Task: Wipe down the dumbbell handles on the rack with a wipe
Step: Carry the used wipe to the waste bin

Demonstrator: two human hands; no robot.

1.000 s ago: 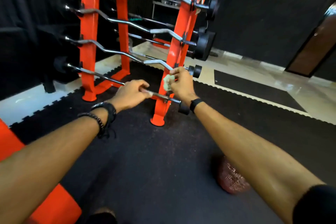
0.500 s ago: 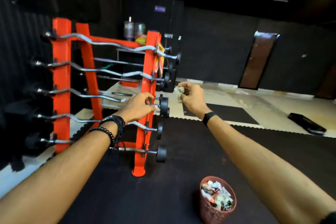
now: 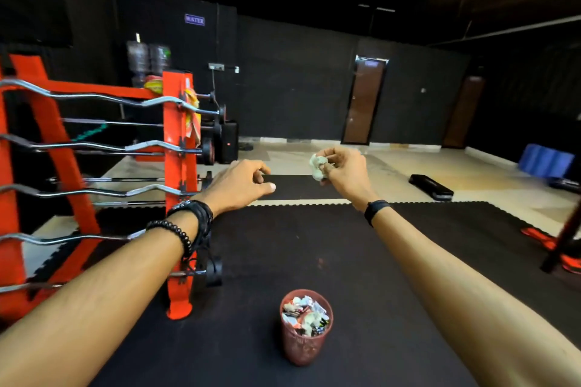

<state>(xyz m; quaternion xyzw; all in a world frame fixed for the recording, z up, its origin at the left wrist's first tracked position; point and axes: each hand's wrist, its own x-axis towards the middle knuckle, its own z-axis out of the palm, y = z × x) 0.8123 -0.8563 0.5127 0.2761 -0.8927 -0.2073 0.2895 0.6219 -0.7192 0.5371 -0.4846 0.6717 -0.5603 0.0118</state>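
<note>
Right hand: your right hand point(image 3: 342, 171) is raised in front of you, and its fingers pinch a crumpled pale wipe point(image 3: 318, 166). A black band sits on this wrist.
Left hand: your left hand point(image 3: 237, 184) holds nothing. Its fingers are loosely curled and the thumb points toward the right hand. It is in the air, just to the right of the rack, and it touches no bar. The wrist has dark bracelets.
Wipe: it is bunched into a small ball at your right fingertips, clear of the rack.
Rack: the orange rack point(image 3: 177, 148) stands at your left on the black floor mat point(image 3: 314, 245). It carries several chrome curl bars point(image 3: 94, 97), one above the other, with small black plates at the ends.
Bin: a reddish mesh bin point(image 3: 305, 328) stands on the mat below and between your arms, filled with crumpled waste.
</note>
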